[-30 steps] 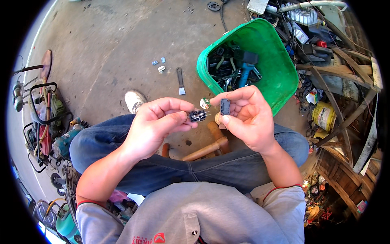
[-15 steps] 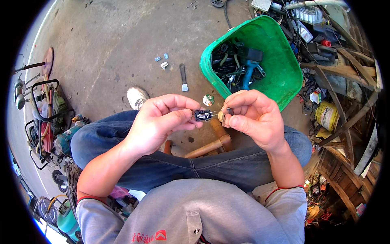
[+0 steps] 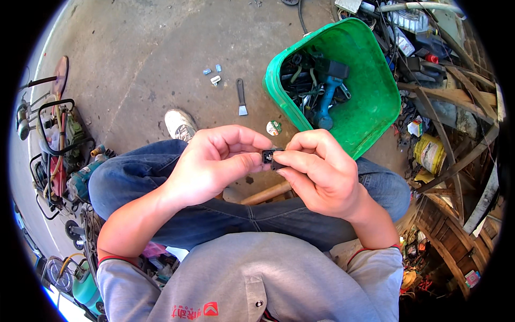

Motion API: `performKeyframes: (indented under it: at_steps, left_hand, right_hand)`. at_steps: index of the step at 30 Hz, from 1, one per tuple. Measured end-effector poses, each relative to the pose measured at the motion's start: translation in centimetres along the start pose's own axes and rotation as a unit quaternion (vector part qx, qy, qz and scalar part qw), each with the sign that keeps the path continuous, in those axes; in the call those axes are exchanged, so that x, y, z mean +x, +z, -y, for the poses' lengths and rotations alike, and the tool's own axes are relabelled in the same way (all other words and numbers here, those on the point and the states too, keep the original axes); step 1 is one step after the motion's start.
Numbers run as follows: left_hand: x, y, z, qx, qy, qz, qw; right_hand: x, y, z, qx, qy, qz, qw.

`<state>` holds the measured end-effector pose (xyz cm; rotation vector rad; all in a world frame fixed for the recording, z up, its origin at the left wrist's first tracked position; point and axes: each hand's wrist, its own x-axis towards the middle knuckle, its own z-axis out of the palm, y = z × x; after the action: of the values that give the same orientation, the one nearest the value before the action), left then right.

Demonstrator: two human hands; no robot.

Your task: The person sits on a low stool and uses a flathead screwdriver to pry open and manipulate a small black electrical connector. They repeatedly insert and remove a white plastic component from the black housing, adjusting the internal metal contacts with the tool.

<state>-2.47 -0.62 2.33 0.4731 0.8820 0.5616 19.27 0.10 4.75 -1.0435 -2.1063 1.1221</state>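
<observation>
Over my lap, my left hand (image 3: 217,163) pinches a small black plastic housing (image 3: 266,156) between thumb and fingers. Metal bits show inside its open face. My right hand (image 3: 322,174) has its fingertips closed against the housing's right side, so both hands meet at it. Whether a separate piece sits between the right fingertips is hidden. Beyond the hands lies a small round disc (image 3: 273,127) on the concrete floor. Under them, a wooden handle (image 3: 266,193) is partly covered by my right hand.
Farther off on the floor are a flat scraper (image 3: 241,97) and small blue and white pieces (image 3: 215,80). A green bin (image 3: 370,112) with a teal power tool (image 3: 328,102) stands ahead right. Wooden slats (image 3: 456,94) and scrap crowd the right; machines (image 3: 61,139) stand left.
My right hand has moved left, bringing its fingertips onto the black housing. The thin metal prongs and the round tan part seen between the hands before are out of sight.
</observation>
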Motion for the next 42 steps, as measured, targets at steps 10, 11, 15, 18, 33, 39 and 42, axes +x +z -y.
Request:
performKeyframes:
  at_steps: [10, 11, 15, 18, 33, 39, 42]
  left_hand:
    - [-0.2, 0.4, 0.1, 0.005, 0.012, 0.021, 1.000]
    - [-0.2, 0.4, 0.1, 0.002, 0.013, 0.023, 1.000]
    - [-0.2, 0.5, 0.1, 0.000, 0.011, 0.025, 1.000]
    - [-0.3, 0.7, 0.4, 0.010, 0.022, 0.010, 1.000]
    - [-0.8, 0.5, 0.4, 0.308, 0.326, 0.022, 0.893]
    - [-0.7, 0.6, 0.5, 0.323, 0.340, 0.021, 0.883]
    - [-0.9, 0.9, 1.4, 0.289, 0.317, -0.007, 0.903]
  right_hand:
    - [-0.4, 0.5, -0.9, -0.056, -0.066, -0.015, 0.996]
    - [-0.4, 0.5, -0.9, -0.057, -0.069, -0.018, 0.996]
    - [-0.4, 0.6, -1.1, -0.061, -0.081, -0.025, 0.995]
    - [-0.4, 0.6, -1.1, -0.068, -0.093, -0.024, 0.993]
    - [-0.3, -0.2, 0.4, 0.126, 0.083, -0.019, 0.988]
    - [-0.4, 0.2, 0.5, 0.132, 0.086, -0.036, 0.987]
    - [-0.3, 0.3, 0.5, 0.127, 0.079, -0.040, 0.988]
